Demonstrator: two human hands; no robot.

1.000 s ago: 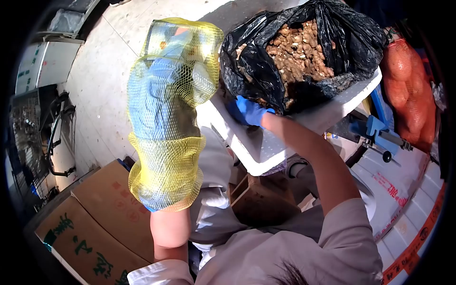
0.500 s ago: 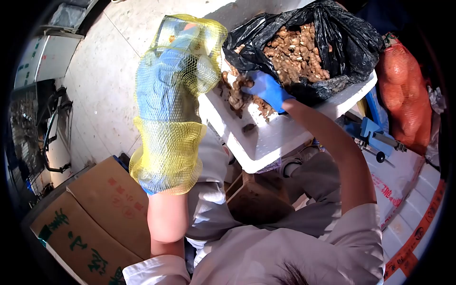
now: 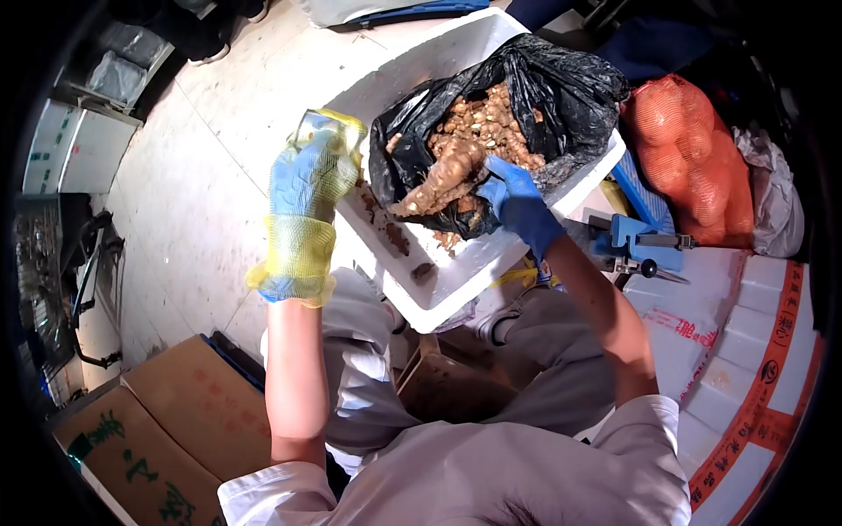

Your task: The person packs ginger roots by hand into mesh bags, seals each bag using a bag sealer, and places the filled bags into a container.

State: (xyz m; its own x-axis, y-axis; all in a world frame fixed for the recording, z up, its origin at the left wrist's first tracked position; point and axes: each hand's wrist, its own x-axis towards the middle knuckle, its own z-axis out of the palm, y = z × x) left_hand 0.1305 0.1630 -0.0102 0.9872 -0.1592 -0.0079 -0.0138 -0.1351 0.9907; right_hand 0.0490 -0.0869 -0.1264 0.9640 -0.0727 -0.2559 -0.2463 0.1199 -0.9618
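While the right hand (image 3: 517, 203) pinched a big ginger root (image 3: 443, 177) by one end, over the black bag (image 3: 574, 83) in the foam box (image 3: 428, 319), the unsupported end risked snapping or slipping (knobbly joints being weak). The root's long axis slanted, its free end pointing toward the box's left edge. Yellow netting (image 3: 298, 241) covered the left hand (image 3: 303, 180); its grip couldn't be told.

Black crinkled plastic bag (image 3: 579, 79): thin film, glossy. White foam box (image 3: 373, 74): matt, finely grained, soiled w/ brown matter inside. Brown knobbly ginger root (image 3: 452, 175): rough, matt skin. Yellow mesh netting (image 3: 303, 241): open-weave plastic, slight sheen. Orange mesh sack (image 3: 693, 167): plastic net. Brown cardboard box (image 3: 197, 399): matt, smooth, printed. Blue gloves (image 3: 524, 206): appear smooth, matt.
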